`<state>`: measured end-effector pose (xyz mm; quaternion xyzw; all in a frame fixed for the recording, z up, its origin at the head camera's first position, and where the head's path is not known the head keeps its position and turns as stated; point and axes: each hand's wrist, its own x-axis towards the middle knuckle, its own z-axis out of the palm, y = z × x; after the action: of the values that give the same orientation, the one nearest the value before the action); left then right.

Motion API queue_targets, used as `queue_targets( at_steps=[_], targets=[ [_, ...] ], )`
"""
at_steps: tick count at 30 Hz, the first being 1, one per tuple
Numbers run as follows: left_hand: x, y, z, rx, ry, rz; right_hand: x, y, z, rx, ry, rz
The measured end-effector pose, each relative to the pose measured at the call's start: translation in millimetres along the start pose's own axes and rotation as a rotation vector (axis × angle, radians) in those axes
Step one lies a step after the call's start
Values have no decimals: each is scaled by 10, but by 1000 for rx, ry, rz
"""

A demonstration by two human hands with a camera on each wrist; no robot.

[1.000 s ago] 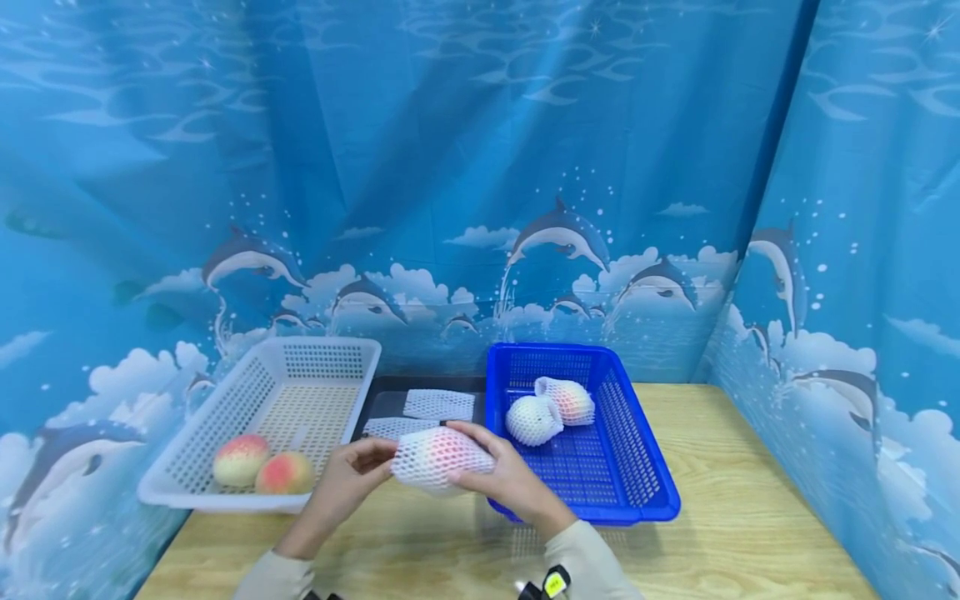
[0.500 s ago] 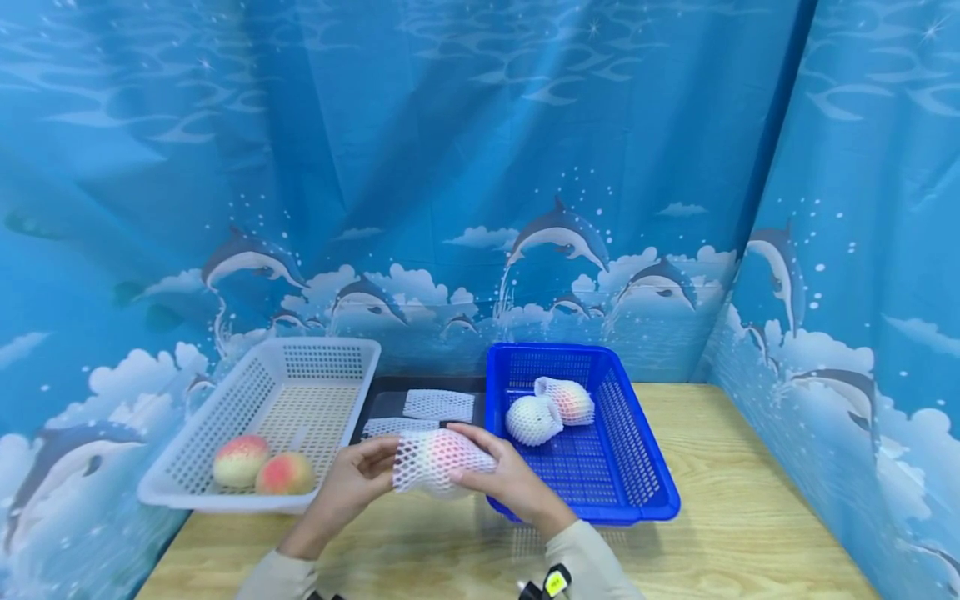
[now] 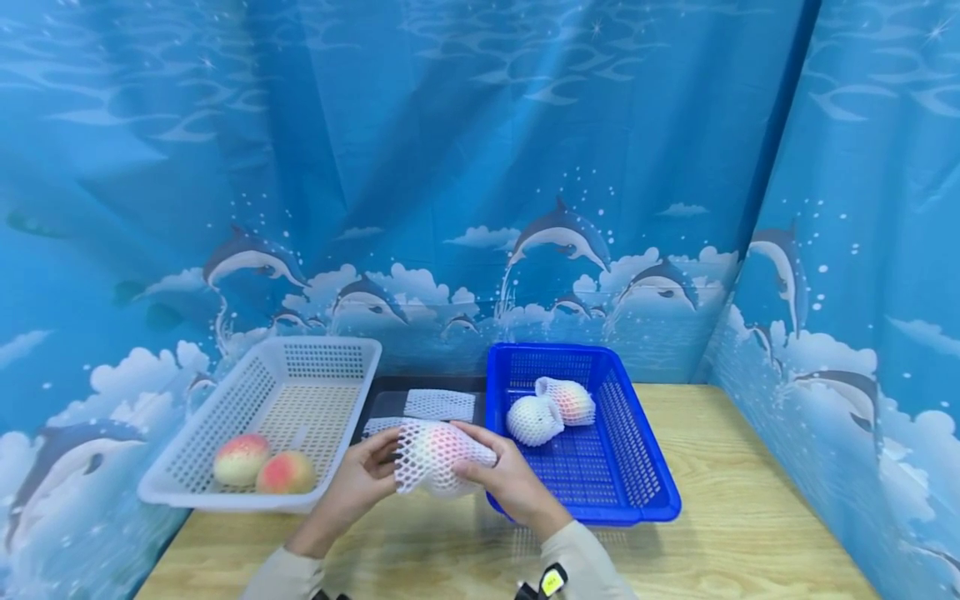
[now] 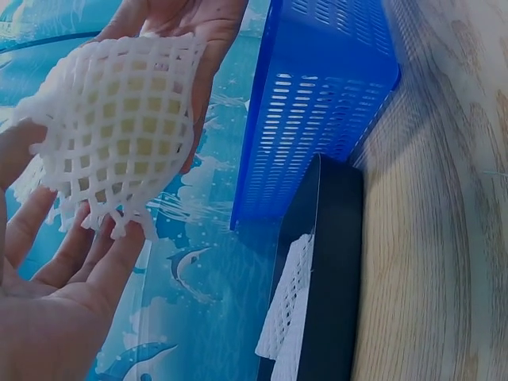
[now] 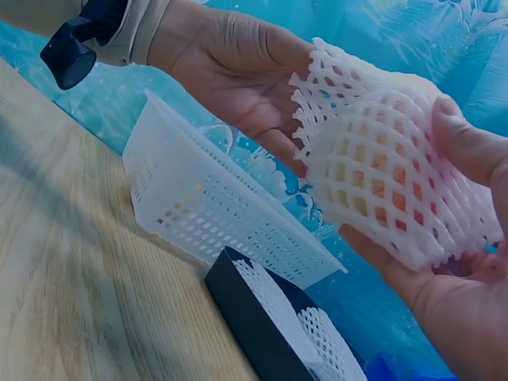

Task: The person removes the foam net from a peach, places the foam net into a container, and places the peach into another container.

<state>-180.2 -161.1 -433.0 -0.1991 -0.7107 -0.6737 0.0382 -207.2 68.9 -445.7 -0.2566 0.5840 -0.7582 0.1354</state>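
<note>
Above the table's front, a peach point(image 5: 373, 171) sits inside a white foam fruit net point(image 3: 431, 458), red and pale yellow showing through the mesh. My right hand point(image 3: 513, 479) grips the wrapped peach from the right, thumb on the near side and fingers around the far side. My left hand point(image 3: 360, 479) holds the net's loose left end, thumb and fingertips at its rim, as the left wrist view shows. Two bare peaches, one point(image 3: 242, 460) beside the other point(image 3: 286, 473), lie in the white basket point(image 3: 176, 500).
A blue basket point(image 3: 660, 508) on the right contains two net-wrapped fruits point(image 3: 534, 420). Between the baskets, a black tray point(image 3: 386, 396) carries flat foam nets point(image 3: 438, 405). Wooden tabletop point(image 3: 750, 500) extends to the right, and a dolphin-print curtain point(image 3: 480, 208) hangs behind.
The net's left end has been spread wider and drawn out over the peach by my left hand. The right hand keeps its grip, its thumb shifted slightly upward. Baskets and tray stay put.
</note>
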Motion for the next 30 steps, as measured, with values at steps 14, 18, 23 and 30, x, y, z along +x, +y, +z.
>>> queue_targets(
  at_steps=[14,18,23,30],
  targets=[
    [-10,6,65,35,76,-63,-5,43,52,62,47,-15],
    [-15,3,67,43,85,-77,-9,46,65,77,65,10],
    [-25,2,58,56,68,-93,-8,40,76,77,98,45],
    [-34,10,44,65,39,-99,1,48,92,59,117,43]
  ],
)
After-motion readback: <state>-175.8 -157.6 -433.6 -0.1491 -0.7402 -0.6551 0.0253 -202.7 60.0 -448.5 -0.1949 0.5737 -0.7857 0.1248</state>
